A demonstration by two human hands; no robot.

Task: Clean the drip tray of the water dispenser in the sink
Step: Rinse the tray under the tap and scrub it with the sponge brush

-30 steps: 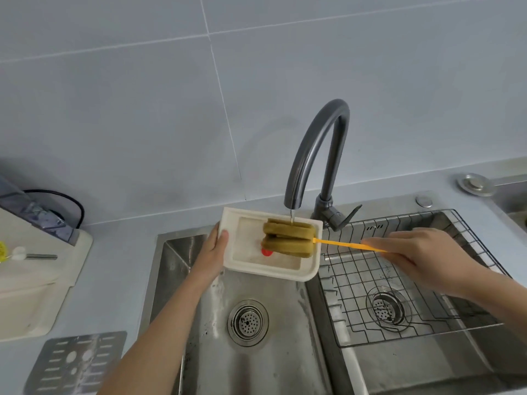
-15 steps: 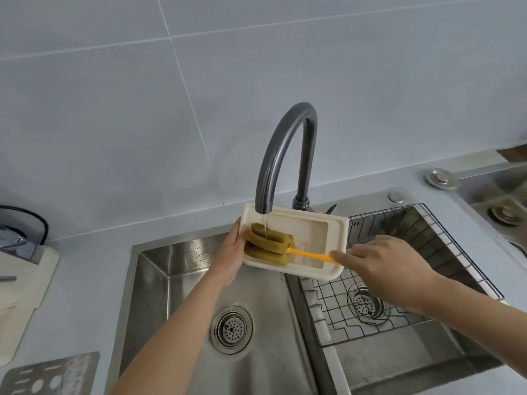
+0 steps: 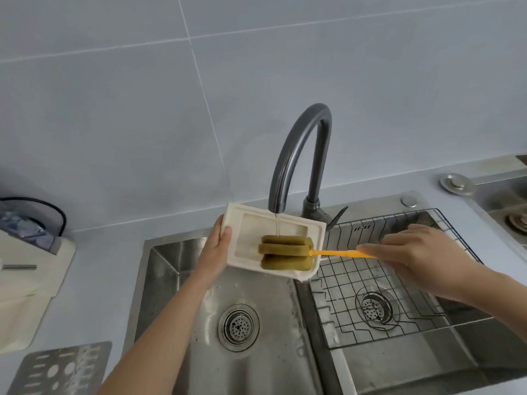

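Observation:
A cream drip tray is held tilted over the left sink basin, under the grey tap. My left hand grips its left edge, thumb on the rim. A thin stream of water falls from the spout onto an olive-green sponge brush that lies in the tray's right part. My right hand holds the brush's orange handle over the right basin.
A wire rack sits in the right basin above its drain. The left basin's drain lies below the tray. A perforated metal grille lies on the counter at the lower left, beside a cream appliance.
The sponge brush slid from the tray's left part to its right part. The view shifted, so tap and tray sit further right in the frame.

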